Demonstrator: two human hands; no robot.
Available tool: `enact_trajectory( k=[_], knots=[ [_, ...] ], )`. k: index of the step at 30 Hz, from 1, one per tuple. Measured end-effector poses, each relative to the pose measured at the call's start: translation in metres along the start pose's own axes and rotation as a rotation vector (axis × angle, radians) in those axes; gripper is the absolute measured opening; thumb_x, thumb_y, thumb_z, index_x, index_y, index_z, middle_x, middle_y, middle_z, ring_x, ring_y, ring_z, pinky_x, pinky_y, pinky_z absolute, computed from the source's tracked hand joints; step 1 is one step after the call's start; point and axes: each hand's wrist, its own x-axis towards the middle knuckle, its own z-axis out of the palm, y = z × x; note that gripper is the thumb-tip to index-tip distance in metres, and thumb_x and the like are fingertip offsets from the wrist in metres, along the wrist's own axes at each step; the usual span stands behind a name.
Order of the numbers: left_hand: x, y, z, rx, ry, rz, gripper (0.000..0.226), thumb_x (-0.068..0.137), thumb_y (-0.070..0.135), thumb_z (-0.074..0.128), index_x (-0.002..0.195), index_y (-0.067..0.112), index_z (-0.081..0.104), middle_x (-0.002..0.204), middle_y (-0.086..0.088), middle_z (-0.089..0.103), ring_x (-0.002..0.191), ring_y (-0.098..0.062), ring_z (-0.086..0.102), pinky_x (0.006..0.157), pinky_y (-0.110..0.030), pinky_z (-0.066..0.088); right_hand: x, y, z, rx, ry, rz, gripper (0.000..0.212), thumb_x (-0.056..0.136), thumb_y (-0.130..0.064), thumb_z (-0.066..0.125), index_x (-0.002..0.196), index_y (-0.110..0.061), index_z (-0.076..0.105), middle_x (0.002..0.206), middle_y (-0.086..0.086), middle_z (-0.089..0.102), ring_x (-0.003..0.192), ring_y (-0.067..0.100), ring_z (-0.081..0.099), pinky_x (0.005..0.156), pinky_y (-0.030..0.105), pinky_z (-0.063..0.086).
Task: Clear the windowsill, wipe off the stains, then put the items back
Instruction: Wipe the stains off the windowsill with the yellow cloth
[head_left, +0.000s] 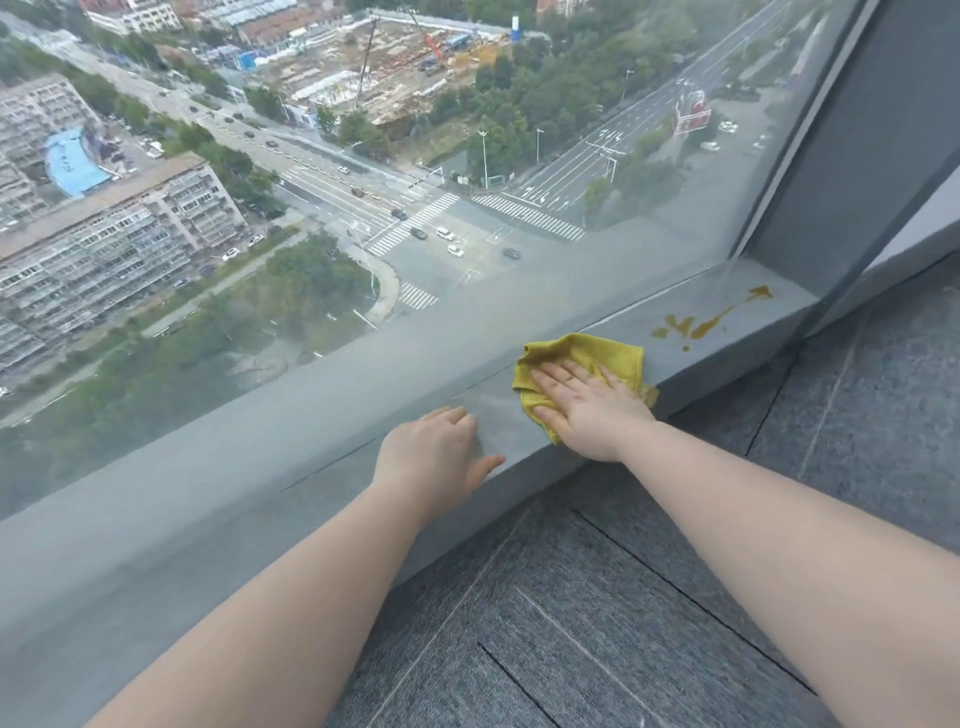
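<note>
Head view: wiping step in hand, judging by the layout. Right hand (587, 410) flat on a yellow cloth (582, 358), fingers straight and spread, pressing the cloth onto the grey windowsill (260, 499) close to its front edge. Left hand (436, 457) resting on the sill just beside the cloth, fingers loosely bent, thumb out along the edge, holding nothing. No items visible anywhere on the sill, so clearing looks done. Brown-yellow stains (701, 322) further right on the sill, near the dark window frame (852, 156), a splash with a thin trail leading to a smaller blot toward the corner; cloth near the stains but not touching. Glass (363, 208) behind the sill hazy, street far below.

Next move, as a judgement: sliding the cloth rightward over the splash with steady downward pressure, then following the trail into the corner by the frame. Afterwards, putting items back; none in sight here.
</note>
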Motion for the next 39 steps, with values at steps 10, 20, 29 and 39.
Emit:
enact_trajectory(
  k=[10, 20, 29, 39],
  knots=[
    [0.136, 0.112, -0.018, -0.086, -0.111, 0.147, 0.085, 0.090, 0.065, 0.039, 0.153, 0.016, 0.011, 0.162, 0.005, 0.006, 0.149, -0.010, 0.005, 0.118, -0.032, 0.017, 0.030, 0.167, -0.034, 0.068, 0.000, 0.257, 0.060, 0.099, -0.056, 0.013, 0.153, -0.035, -0.003, 0.161, -0.018, -0.009, 0.149, 0.006, -0.009, 0.121, 0.041, -0.004],
    [0.146, 0.114, 0.000, -0.170, -0.047, 0.165, 0.090, 0.085, 0.070, 0.042, 0.153, 0.018, 0.012, 0.161, 0.007, 0.007, 0.148, -0.007, 0.006, 0.117, -0.025, 0.013, 0.026, 0.146, -0.032, 0.025, -0.005, 0.053, 0.058, 0.101, -0.048, 0.020, 0.154, -0.030, 0.002, 0.162, -0.014, -0.004, 0.150, 0.010, -0.006, 0.120, 0.043, -0.005],
    [0.148, 0.111, 0.002, -0.173, -0.021, 0.188, 0.091, 0.085, 0.069, 0.044, 0.153, 0.017, 0.013, 0.161, 0.005, 0.010, 0.148, -0.010, 0.010, 0.117, -0.028, 0.016, 0.031, 0.151, -0.030, 0.011, 0.033, 0.224, 0.058, 0.102, -0.046, 0.018, 0.154, -0.027, 0.002, 0.163, -0.011, -0.003, 0.150, 0.013, -0.004, 0.121, 0.045, -0.003],
    [0.163, 0.118, -0.020, 0.060, 0.037, 0.195, 0.059, 0.086, 0.072, 0.030, 0.104, 0.021, 0.053, 0.109, 0.003, 0.064, 0.106, -0.022, 0.061, 0.068, -0.031, 0.042, 0.040, 0.187, -0.036, 0.065, 0.150, 0.217, 0.057, 0.102, -0.044, 0.028, 0.153, -0.021, 0.018, 0.162, -0.007, 0.014, 0.149, 0.013, 0.011, 0.122, 0.038, 0.012]
  ],
)
